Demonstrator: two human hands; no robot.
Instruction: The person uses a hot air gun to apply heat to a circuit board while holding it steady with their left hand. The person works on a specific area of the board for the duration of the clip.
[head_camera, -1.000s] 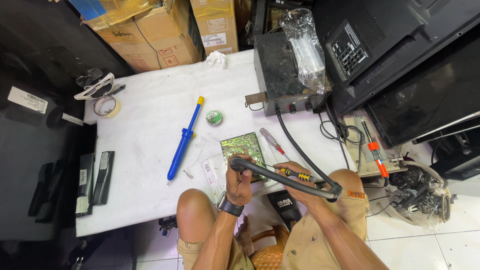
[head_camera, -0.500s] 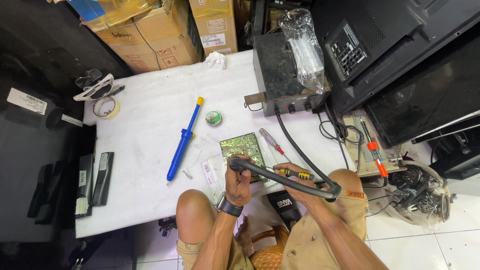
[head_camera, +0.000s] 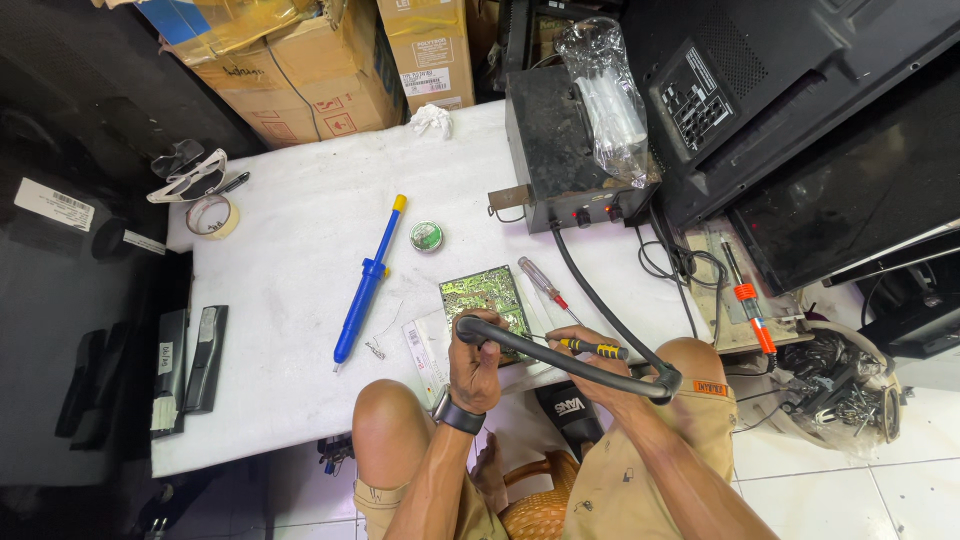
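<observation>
In the head view, the person sat at a white desk (head_camera: 290, 260) that filled the middle of the frame, bare knees showing at the bottom edge. The left hand (head_camera: 475, 365), with a dark watch at the wrist, was curled tight around the black handle of a hot-air wand (head_camera: 480, 328), just below centre. The wand's thick black hose (head_camera: 600, 310) looped under the right forearm and ran up to a dark rework station (head_camera: 560, 160) in the upper middle of the frame. The right hand (head_camera: 600, 365) was closed around a small yellow-and-black screwdriver (head_camera: 590, 348), its thin shaft pointing left toward the wand's nozzle. Both tools met over the lower edge of a green circuit board (head_camera: 485, 295), which lay flat on the desk at centre, just above the hands.

Right of the board lay a red-handled screwdriver (head_camera: 540, 282). Left of it a blue desoldering pump (head_camera: 368, 280) with a yellow tip lay slanted, and a small round green tin (head_camera: 427, 236) sat between the pump and the station. A roll of tape (head_camera: 212, 216) and white glasses (head_camera: 190, 178) lay at the desk's upper left corner. Cardboard boxes (head_camera: 300, 70) stood at the top of the frame, and a black television back panel (head_camera: 800, 110) filled the upper right.
</observation>
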